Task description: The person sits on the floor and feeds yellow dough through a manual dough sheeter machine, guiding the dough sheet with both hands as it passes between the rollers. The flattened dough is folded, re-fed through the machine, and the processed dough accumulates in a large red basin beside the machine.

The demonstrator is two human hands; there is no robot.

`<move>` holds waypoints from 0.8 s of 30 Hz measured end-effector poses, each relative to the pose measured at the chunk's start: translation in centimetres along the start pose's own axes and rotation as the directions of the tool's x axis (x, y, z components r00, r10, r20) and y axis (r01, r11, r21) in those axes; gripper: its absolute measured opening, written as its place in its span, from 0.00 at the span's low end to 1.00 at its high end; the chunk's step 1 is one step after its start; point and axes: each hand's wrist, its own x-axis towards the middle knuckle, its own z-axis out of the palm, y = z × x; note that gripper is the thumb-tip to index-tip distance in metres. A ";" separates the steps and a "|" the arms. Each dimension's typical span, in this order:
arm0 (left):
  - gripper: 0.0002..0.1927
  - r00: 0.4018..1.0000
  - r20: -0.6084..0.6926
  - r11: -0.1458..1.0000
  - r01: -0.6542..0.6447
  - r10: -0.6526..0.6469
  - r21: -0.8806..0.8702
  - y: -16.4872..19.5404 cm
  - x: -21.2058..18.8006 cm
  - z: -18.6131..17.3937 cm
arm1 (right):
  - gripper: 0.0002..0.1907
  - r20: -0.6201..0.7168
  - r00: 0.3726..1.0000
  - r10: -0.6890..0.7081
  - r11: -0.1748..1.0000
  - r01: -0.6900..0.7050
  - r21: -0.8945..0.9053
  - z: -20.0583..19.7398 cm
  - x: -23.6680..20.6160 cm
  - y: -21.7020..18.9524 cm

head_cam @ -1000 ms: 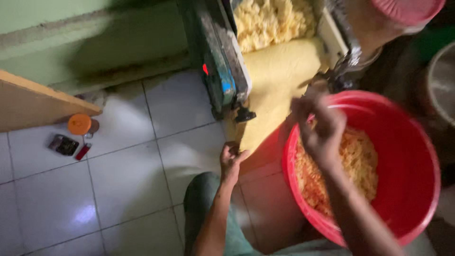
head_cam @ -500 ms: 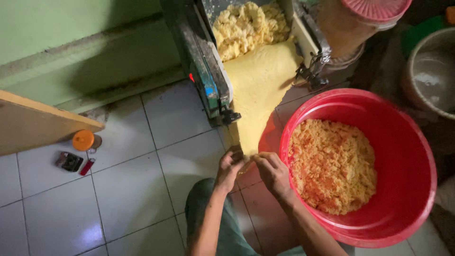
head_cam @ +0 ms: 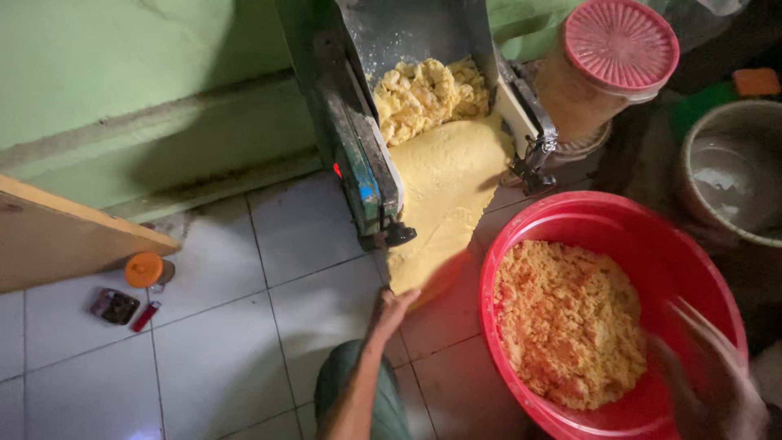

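Note:
A green rolling machine (head_cam: 358, 155) feeds out a wide yellow dough sheet (head_cam: 444, 195), with loose dough lumps (head_cam: 428, 94) in its hopper. My left hand (head_cam: 393, 308) grips the lower end of the sheet just above the tiled floor. My right hand (head_cam: 713, 379) is blurred with motion, fingers apart, inside the near right side of a big red basin (head_cam: 700, 269) that holds crumbly yellow-orange dough (head_cam: 566, 322).
A jar with a pink lid (head_cam: 607, 61) stands behind the basin, and a grey bucket (head_cam: 729, 175) sits at the right. On the white floor tiles at left lie an orange-capped container (head_cam: 147, 269), a small dark case (head_cam: 114, 305) and a red lighter (head_cam: 147, 315). A wooden board (head_cam: 65, 236) juts in from the left.
My right hand has left the dough sheet and swung right into the red basin. My left hand stays at the sheet's lower end.

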 end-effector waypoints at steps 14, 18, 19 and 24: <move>0.24 0.924 -0.087 0.868 0.379 -0.372 0.321 1.9 -3.9 2.7 | 0.27 0.402 0.652 -0.643 0.704 0.710 -0.026 16.0 28.8 -29.8; 0.25 0.949 -0.066 0.900 0.313 -0.308 0.302 1.1 -4.0 3.0 | 0.25 0.367 0.514 -0.775 0.518 0.850 -0.098 14.9 29.4 -27.6; 0.25 0.956 -0.034 0.914 0.289 -0.292 0.285 0.5 -4.5 3.2 | 0.25 0.319 0.547 -0.774 0.540 0.833 -0.119 14.5 30.4 -27.4; 0.26 0.941 0.224 0.963 0.225 -0.255 0.152 -2.1 -8.5 4.0 | 0.24 0.127 0.603 -0.788 0.596 0.798 -0.092 13.9 32.2 -26.5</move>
